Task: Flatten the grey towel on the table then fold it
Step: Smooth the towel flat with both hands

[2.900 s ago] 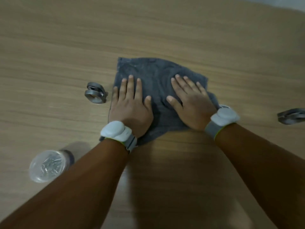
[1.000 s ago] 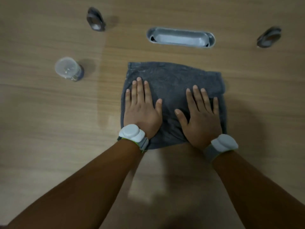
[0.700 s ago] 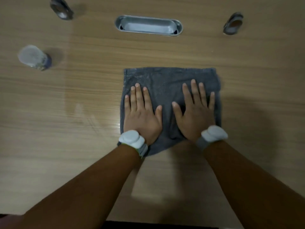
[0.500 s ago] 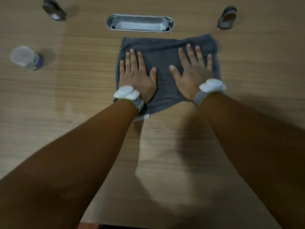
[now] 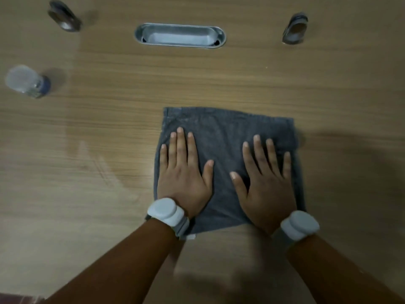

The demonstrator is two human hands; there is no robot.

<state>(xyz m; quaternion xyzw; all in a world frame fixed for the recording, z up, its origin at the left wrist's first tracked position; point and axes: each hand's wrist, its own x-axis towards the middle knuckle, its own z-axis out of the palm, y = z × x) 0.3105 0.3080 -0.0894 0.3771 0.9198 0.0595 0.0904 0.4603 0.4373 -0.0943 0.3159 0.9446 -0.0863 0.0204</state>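
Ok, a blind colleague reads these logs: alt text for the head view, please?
A person's left hand and right hand press flat, fingers straight, on a grey towel spread on a wooden table. Farther off lie an oval metal tray, a clear jar and two small metal objects.

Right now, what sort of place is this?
Probably an office or lab desk: a wood-grain laminate table with a recessed metal cable slot at its far side; the left hand and right hand, flat on the grey towel, have white devices strapped at the wrists.
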